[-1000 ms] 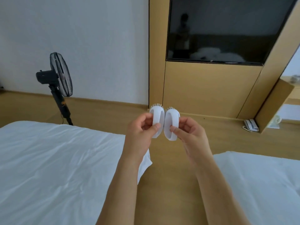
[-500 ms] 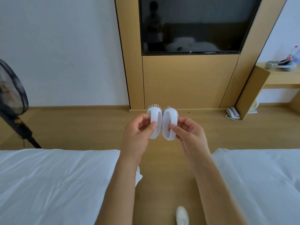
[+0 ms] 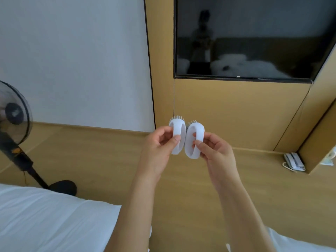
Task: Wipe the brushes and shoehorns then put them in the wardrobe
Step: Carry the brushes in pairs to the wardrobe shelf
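We've got a white brush in each grip, left hand (image 3: 160, 144) pinching one brush (image 3: 177, 136), right hand (image 3: 212, 151) the other brush (image 3: 194, 140), touching in midair above the floor, so next is probably finding the wardrobe.

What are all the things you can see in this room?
brushes: 2, white, side by side, one held in each hand
fan: 1, black, standing at left on the floor
beds: 2, white, lower left and lower right corner
television: 1, black, set in the wood panel
telephone: 1, white, on the floor at right
left hand: pinches the left brush
right hand: pinches the right brush
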Motion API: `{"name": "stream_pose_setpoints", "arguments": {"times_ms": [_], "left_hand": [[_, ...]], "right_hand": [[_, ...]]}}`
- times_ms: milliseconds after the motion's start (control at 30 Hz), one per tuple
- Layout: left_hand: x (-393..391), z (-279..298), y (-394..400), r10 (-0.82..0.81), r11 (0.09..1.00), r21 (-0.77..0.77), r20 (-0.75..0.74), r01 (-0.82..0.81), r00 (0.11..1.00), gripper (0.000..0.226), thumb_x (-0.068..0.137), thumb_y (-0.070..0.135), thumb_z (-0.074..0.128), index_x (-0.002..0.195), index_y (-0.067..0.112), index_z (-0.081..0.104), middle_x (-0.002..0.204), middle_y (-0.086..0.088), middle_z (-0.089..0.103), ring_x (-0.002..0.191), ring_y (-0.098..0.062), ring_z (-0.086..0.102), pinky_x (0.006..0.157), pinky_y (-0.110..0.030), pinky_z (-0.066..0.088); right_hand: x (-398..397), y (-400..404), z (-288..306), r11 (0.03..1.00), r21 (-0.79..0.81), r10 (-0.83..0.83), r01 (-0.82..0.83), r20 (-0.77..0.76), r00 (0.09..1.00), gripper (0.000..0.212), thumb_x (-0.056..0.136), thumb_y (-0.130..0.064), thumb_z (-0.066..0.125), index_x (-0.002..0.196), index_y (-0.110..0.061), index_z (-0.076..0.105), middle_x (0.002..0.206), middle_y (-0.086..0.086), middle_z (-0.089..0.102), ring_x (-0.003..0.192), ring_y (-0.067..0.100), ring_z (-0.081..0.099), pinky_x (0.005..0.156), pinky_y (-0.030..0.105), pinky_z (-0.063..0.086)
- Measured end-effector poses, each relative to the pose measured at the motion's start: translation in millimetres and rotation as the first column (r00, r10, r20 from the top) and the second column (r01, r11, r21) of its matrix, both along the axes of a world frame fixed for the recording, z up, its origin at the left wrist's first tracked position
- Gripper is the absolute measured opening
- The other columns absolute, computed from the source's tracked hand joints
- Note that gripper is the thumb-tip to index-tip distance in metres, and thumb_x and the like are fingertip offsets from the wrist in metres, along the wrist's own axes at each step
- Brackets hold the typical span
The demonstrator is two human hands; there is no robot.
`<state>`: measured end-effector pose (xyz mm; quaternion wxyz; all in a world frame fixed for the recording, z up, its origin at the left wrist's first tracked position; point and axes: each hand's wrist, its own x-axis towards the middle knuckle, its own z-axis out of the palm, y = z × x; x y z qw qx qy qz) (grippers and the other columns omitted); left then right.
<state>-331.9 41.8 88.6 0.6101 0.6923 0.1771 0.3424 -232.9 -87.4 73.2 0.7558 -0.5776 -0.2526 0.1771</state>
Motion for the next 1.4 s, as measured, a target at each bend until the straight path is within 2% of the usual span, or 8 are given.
{"name": "stream_pose_setpoints", "arguments": {"times_ms": [167, 300, 500, 800, 933, 1133, 1267, 1400], "left_hand": [[71, -5, 19, -0.018, 0.999, -0.041, -0.016, 0.018, 1.0, 0.014, 0.091, 0.014, 0.066, 0.104, 0.018, 0.068, 0.099, -0.005, 0.072, 0.093, -0.021, 0.066, 0.087, -0.042, 0.054], [126, -11, 42, -0.045, 0.998, -0.042, -0.013, 0.045, 0.999, 0.019, 0.089, 0.009, 0.066, 0.104, 0.021, 0.069, 0.099, -0.001, 0.073, 0.093, -0.018, 0.067, 0.079, -0.028, 0.053], [208, -22, 104, -0.076, 0.996, -0.056, -0.016, 0.075, 0.997, 0.023, 0.089, 0.008, 0.066, 0.109, 0.02, 0.068, 0.103, 0.002, 0.073, 0.099, -0.019, 0.067, 0.088, -0.036, 0.054], [321, -4, 257, -0.077, 0.996, -0.047, 0.001, 0.077, 0.997, 0.02, 0.089, 0.01, 0.066, 0.105, 0.022, 0.07, 0.1, 0.002, 0.073, 0.096, -0.017, 0.068, 0.085, -0.033, 0.055], [351, 1, 328, -0.038, 0.999, -0.022, 0.002, 0.038, 0.999, 0.021, 0.089, 0.012, 0.067, 0.104, 0.025, 0.071, 0.097, 0.006, 0.074, 0.092, -0.012, 0.069, 0.076, -0.025, 0.053], [364, -13, 422, 0.098, 0.995, -0.034, -0.011, -0.099, 0.995, 0.018, 0.088, 0.011, 0.067, 0.099, 0.024, 0.071, 0.097, 0.001, 0.073, 0.096, -0.02, 0.068, 0.089, -0.045, 0.057], [363, -21, 492, 0.247, 0.968, -0.037, -0.024, -0.248, 0.969, 0.018, 0.088, 0.01, 0.067, 0.098, 0.024, 0.071, 0.097, 0.002, 0.073, 0.095, -0.017, 0.069, 0.087, -0.04, 0.056], [365, -24, 560, 0.399, 0.916, -0.038, -0.018, -0.399, 0.917, 0.016, 0.087, 0.008, 0.068, 0.097, 0.02, 0.071, 0.096, 0.0, 0.074, 0.094, -0.016, 0.069, 0.084, -0.035, 0.056]], "right_hand": [[70, 21, -4, 0.999, -0.023, -0.023, 0.024, 0.022, 0.999, 0.026, 0.08, -0.021, 0.065, 0.105, -0.017, 0.072, 0.098, 0.007, 0.076, 0.092, 0.02, 0.068, 0.085, 0.043, 0.05], [126, 45, -11, 0.997, -0.009, -0.076, 0.076, 0.012, 0.997, 0.03, 0.08, -0.02, 0.067, 0.109, -0.015, 0.066, 0.096, 0.005, 0.076, 0.088, 0.018, 0.07, 0.083, 0.04, 0.051], [205, 102, -21, 0.994, -0.007, -0.112, 0.112, 0.035, 0.993, 0.027, 0.08, -0.02, 0.069, 0.107, -0.016, 0.067, 0.093, 0.004, 0.076, 0.086, 0.017, 0.071, 0.079, 0.037, 0.052], [321, 258, -2, 0.993, -0.012, -0.114, 0.115, 0.058, 0.992, 0.028, 0.078, -0.022, 0.07, 0.105, -0.016, 0.068, 0.097, 0.004, 0.075, 0.087, 0.016, 0.068, 0.075, 0.031, 0.051], [355, 330, -1, 0.998, -0.002, -0.059, 0.059, 0.06, 0.996, 0.029, 0.078, -0.021, 0.07, 0.106, -0.014, 0.068, 0.097, 0.004, 0.075, 0.086, 0.015, 0.068, 0.073, 0.029, 0.05], [386, 438, -12, 0.995, 0.002, 0.097, -0.097, 0.044, 0.994, 0.031, 0.077, -0.02, 0.071, 0.107, -0.014, 0.067, 0.099, 0.007, 0.075, 0.089, 0.018, 0.07, 0.077, 0.034, 0.051], [400, 526, -23, 0.966, 0.0, 0.258, -0.259, 0.045, 0.965, 0.03, 0.075, -0.02, 0.072, 0.105, -0.017, 0.067, 0.099, 0.003, 0.074, 0.091, 0.017, 0.07, 0.078, 0.03, 0.051], [413, 615, -28, 0.915, 0.013, 0.402, -0.403, 0.065, 0.913, 0.023, 0.078, -0.022, 0.072, 0.1, -0.024, 0.069, 0.098, -0.001, 0.075, 0.09, 0.013, 0.07, 0.071, 0.022, 0.052]]}}
